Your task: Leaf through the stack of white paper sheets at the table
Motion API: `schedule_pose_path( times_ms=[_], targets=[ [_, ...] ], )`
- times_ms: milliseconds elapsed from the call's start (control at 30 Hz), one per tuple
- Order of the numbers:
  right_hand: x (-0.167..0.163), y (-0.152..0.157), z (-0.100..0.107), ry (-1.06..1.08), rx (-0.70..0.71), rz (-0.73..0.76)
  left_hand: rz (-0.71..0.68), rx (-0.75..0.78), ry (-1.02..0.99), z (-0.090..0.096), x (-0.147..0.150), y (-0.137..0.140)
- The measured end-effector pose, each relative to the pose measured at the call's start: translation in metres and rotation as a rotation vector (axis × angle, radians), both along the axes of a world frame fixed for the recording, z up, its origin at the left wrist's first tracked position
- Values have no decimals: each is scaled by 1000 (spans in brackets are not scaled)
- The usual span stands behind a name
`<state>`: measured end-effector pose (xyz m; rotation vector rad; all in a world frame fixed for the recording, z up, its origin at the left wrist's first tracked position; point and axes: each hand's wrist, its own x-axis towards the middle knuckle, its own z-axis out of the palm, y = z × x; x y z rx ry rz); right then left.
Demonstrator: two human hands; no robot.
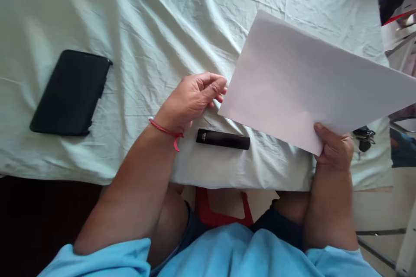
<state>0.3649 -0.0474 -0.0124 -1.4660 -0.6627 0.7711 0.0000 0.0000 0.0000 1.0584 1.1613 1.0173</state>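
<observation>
White cloth table [162, 30], right hand [334, 149] pinching paper sheet [308, 82] corner, left hand [191, 97] loosely curled at its edge, empty

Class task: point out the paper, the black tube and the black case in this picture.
paper [302, 82], head view, middle of the sheet.
black tube [222, 139], head view, middle of its body.
black case [69, 92], head view, centre of its top face.
</observation>
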Motion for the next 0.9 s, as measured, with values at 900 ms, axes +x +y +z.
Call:
schedule_pose_path(
  times_ms=[900],
  targets=[
    [5,5,-7,-77,37,-8,-113,-60,318,15,0,0]
  ],
)
